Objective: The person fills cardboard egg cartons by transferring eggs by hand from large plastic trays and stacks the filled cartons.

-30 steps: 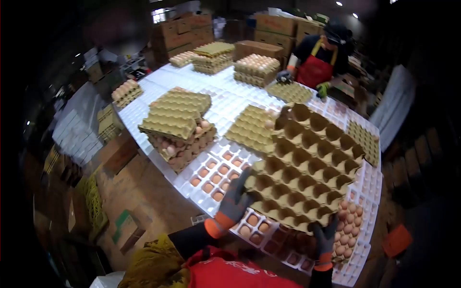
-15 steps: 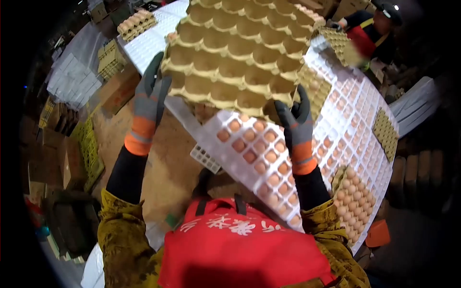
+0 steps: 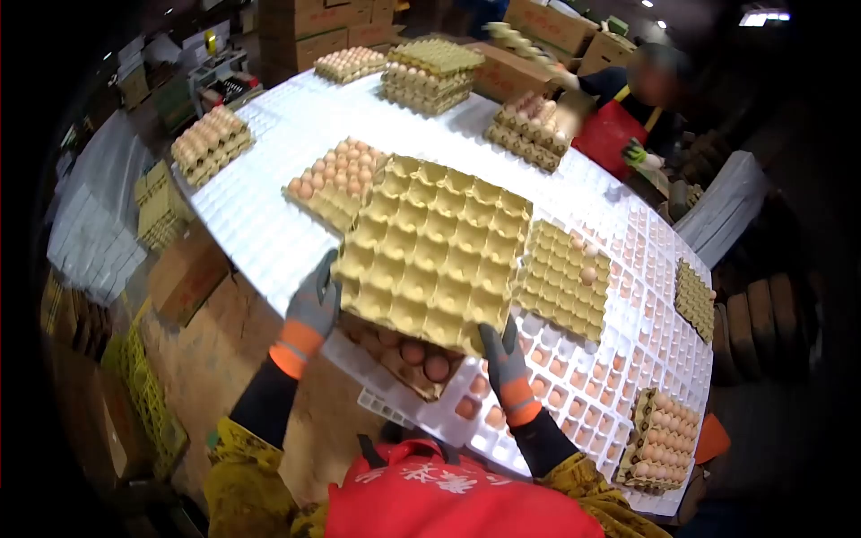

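Note:
A yellowish pulp egg tray (image 3: 430, 251) with bare cups is held level between my two gloved hands. My left hand (image 3: 314, 291) grips its near left corner. My right hand (image 3: 506, 354) closes on the near right corner. Brown eggs (image 3: 423, 359) in another tray show just under its near edge; whether the two touch I cannot tell. Behind it to the left lies a tray partly filled with eggs (image 3: 336, 179). Close by on the right is a pulp tray (image 3: 565, 278) with a few eggs at its far side.
The white dimpled table (image 3: 260, 211) has brown eggs in its right-hand pockets. Trays of eggs stand at the near right (image 3: 664, 439), far left (image 3: 212, 143) and back (image 3: 529, 130). Across the table, a co-worker in a red apron (image 3: 610, 139) handles a tray. Cartons (image 3: 309, 36) stand behind.
The held tray has gone down and away from me, and my hands with it. My view has tilted up, showing more of the table. Eggs now show beneath the tray's near edge.

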The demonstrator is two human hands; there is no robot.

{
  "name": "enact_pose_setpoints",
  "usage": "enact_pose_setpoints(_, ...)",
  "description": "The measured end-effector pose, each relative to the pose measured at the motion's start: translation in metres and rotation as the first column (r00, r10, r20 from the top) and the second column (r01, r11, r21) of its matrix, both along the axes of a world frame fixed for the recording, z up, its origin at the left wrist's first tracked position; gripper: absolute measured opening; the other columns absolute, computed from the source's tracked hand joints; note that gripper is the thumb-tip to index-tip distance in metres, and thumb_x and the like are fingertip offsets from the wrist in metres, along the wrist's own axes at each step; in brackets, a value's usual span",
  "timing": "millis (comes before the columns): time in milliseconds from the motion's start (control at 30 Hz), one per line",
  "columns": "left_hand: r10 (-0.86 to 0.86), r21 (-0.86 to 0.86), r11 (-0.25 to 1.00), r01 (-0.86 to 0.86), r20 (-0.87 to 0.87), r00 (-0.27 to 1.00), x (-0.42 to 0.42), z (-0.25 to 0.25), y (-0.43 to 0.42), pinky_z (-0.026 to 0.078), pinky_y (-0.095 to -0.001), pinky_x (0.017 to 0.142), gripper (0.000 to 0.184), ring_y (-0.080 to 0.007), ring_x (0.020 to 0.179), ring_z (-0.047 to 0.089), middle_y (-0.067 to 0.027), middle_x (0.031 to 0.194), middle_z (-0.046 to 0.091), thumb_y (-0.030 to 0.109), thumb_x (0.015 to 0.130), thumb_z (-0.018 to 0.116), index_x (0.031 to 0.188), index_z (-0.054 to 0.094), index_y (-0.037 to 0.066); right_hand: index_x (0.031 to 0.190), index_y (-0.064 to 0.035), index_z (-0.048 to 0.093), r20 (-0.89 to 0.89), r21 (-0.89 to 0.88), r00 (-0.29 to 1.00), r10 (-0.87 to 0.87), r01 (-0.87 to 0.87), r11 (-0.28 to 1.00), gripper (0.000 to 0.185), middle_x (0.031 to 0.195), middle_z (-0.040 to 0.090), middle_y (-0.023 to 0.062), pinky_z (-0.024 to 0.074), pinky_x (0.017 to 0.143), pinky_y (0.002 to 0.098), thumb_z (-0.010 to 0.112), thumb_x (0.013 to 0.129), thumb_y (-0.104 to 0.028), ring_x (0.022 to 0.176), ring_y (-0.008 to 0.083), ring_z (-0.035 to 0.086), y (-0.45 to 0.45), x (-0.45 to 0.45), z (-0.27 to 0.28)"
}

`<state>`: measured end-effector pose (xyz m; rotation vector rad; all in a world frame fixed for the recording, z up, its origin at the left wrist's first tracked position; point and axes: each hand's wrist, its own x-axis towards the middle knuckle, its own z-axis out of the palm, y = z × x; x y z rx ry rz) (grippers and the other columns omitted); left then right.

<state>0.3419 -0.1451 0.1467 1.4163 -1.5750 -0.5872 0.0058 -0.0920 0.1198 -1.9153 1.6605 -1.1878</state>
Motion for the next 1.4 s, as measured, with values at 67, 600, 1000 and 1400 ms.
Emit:
enact_pose_setpoints(67, -0.008, 0.044, 0.999, 0.006, 0.033, 0.999, 0.003, -0.001, -0.003, 0.042, -0.0395, 0.107, 0.051, -0.0354, 0.127, 0.054, -0.0218, 0.137, 0.057, 0.014, 0.093, 0.052, 0.143, 0.048, 0.002, 0.147, 0.0007, 0.037, 0.548, 0.316, 0.835, -0.061, -0.138, 0.939, 0.061, 0.134, 0.055, 0.0135, 0.0427, 0.103, 0.0333, 0.064, 0.096, -0.02, 0.12, 0.0212, 0.053, -0.002, 0.018, 0.03)
enact_pose_setpoints(600, 0.08, 0.213, 0.977, 0.024, -0.468, 0.88, 0.038, -0.105, 0.028, 0.049, -0.0344, 0.095, 0.068, -0.0254, 0.119, 0.055, -0.0135, 0.136, 0.052, 0.02, 0.096, 0.066, 0.151, 0.03, 0.004, 0.139, -0.0108, 0.046, 0.583, 0.428, 0.812, -0.003, -0.304, 0.851, 0.058, 0.131, 0.056, 0.0131, 0.0574, 0.085, 0.0401, 0.073, 0.088, -0.021, 0.113, 0.0284, 0.061, -0.009, -0.024, 0.013)
enact_pose_setpoints(1000, -0.051, -0.078, 0.997, 0.009, -0.56, 0.827, -0.005, -0.045, 0.017, 0.048, -0.0381, 0.098, 0.049, -0.0228, 0.118, 0.056, -0.0113, 0.135, 0.055, 0.022, 0.098, 0.058, 0.142, 0.046, 0.004, 0.155, -0.0046, 0.026, 0.8, 0.121, 0.585, 0.132, -0.374, 0.919, 0.077, 0.133, 0.058, 0.0133, 0.0533, 0.087, 0.0294, 0.07, 0.092, -0.016, 0.106, 0.0149, 0.062, 0.0, 0.105, 0.073)
enact_pose_setpoints(1400, -0.209, -0.022, 0.977, 0.213, 0.115, 0.971, 0.199, -0.146, -0.343, 0.044, -0.0433, 0.108, 0.061, -0.0261, 0.118, 0.059, -0.0134, 0.138, 0.057, 0.012, 0.098, 0.056, 0.153, 0.028, 0.008, 0.139, -0.0083, 0.054, 0.636, 0.382, 0.706, -0.311, 0.062, 0.922, 0.042, 0.12, 0.065, 0.0041, 0.0526, 0.085, 0.029, 0.06, 0.1, -0.022, 0.101, 0.0099, 0.062, 0.12, -0.046, 0.013)
